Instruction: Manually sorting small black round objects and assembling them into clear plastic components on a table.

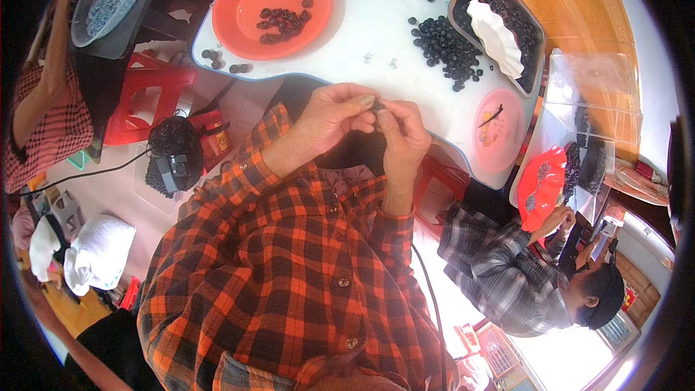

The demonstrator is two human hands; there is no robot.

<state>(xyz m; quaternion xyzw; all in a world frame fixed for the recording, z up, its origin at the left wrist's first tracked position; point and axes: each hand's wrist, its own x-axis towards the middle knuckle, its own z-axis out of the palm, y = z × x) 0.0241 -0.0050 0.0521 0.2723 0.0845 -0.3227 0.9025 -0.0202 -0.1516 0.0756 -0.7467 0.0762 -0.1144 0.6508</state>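
Observation:
My left hand (334, 122) and my right hand (402, 132) meet in front of my chest, just off the near edge of the white table (340, 36). Thumbs and fingertips of both pinch one small dark round part (376, 107), mostly covered by the fingers. A pile of small black round parts (445, 47) lies on the table to the right. At the left, an orange bowl (224, 11) holds more such parts. Two little clusters of tiny metal bits (393, 64) lie on the tabletop beyond my hands.
A pink plate (510, 112) carries a thin black stick. A white wavy dish (494, 36) rests on a dark-filled tray (532, 76). One co-worker (521, 275) sits at right by a red dish (543, 185); another person's arm (51, 80) shows left, near a red stool (145, 98).

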